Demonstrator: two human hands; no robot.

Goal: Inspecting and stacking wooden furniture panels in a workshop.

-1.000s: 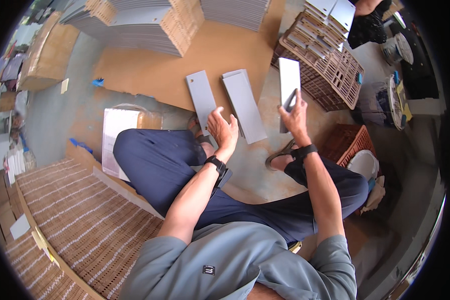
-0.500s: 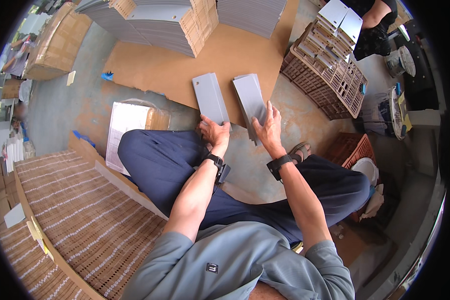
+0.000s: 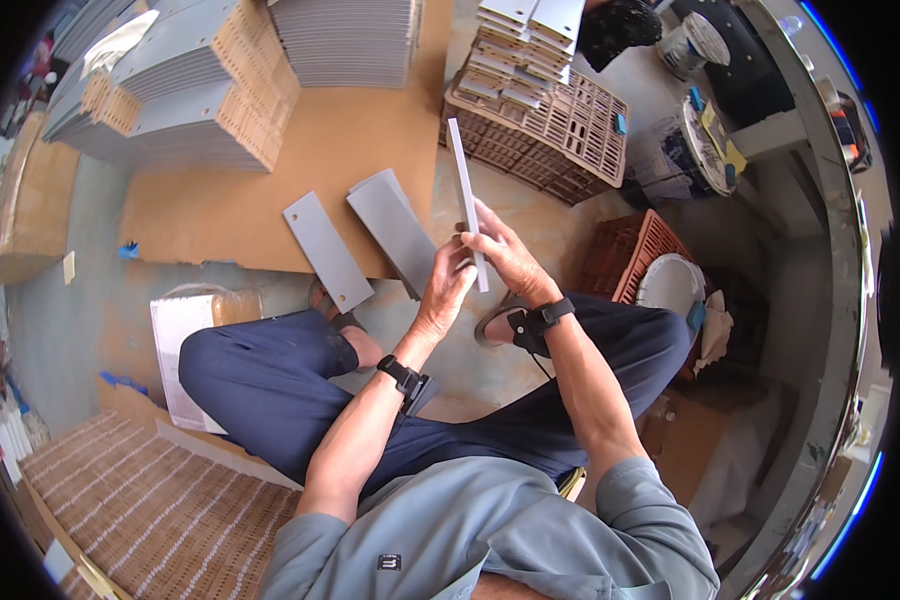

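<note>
A brown cardboard sheet (image 3: 360, 130) is covering part of the far floor and bearing stacks of gray boards (image 3: 210, 110), some running out of view at the far edge. Far right, a brown crate (image 3: 540, 150) is carrying more boards on top; a streaked bucket (image 3: 670, 155) and a red basket (image 3: 620, 245) are standing right of it and nearer, their insides hard to make out. Left of the hands, a small pile (image 3: 390, 220) and a single loose board (image 3: 328, 250) are lying side by side. Between the hands, a held board (image 3: 466, 195) is showing only its narrow edge. The right hand (image 3: 510, 262) is gripping its near half; the left hand (image 3: 444, 292) is bending its fingers close to its left side, whether touching I cannot tell.
</note>
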